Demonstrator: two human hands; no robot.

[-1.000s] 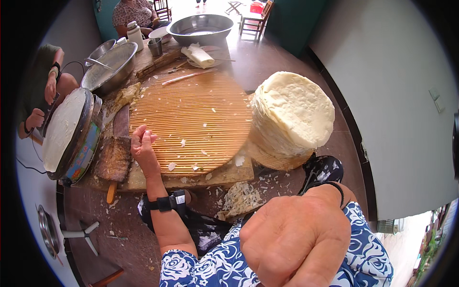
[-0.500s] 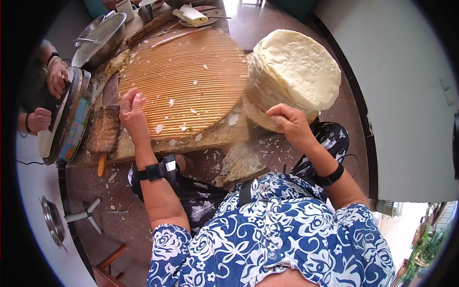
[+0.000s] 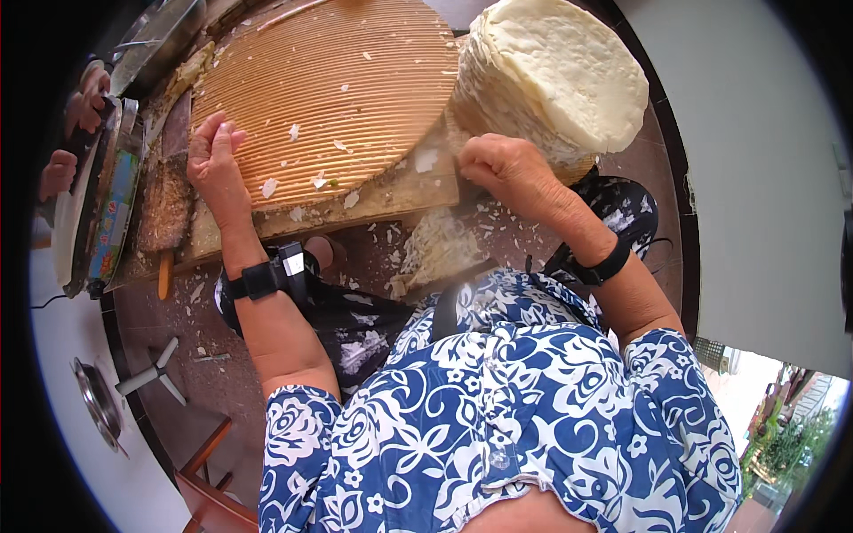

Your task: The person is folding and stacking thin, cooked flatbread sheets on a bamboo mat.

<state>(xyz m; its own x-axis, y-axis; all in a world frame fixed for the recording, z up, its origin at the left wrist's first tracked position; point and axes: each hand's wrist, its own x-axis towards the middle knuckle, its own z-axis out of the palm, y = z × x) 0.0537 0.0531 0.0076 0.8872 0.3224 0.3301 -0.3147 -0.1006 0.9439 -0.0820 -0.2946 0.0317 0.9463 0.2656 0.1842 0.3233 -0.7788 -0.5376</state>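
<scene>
In the head view, the right hand (image 3: 511,173), which was looming close to the camera a second ago, is now hovering near the tabletop (image 3: 426,194), between the ridged round board (image 3: 346,89) and the tall stack of pale flat rounds (image 3: 560,71). The left hand (image 3: 216,169) is staying by the board's left edge, so both hands are now flanking the work surface, seemingly readying it for handling. The fingers of both are curling in narrow; I cannot tell whether they are closing fully or pinching anything. White flakes (image 3: 269,187) are lying on the board, while the stack is standing just beside its right edge.
</scene>
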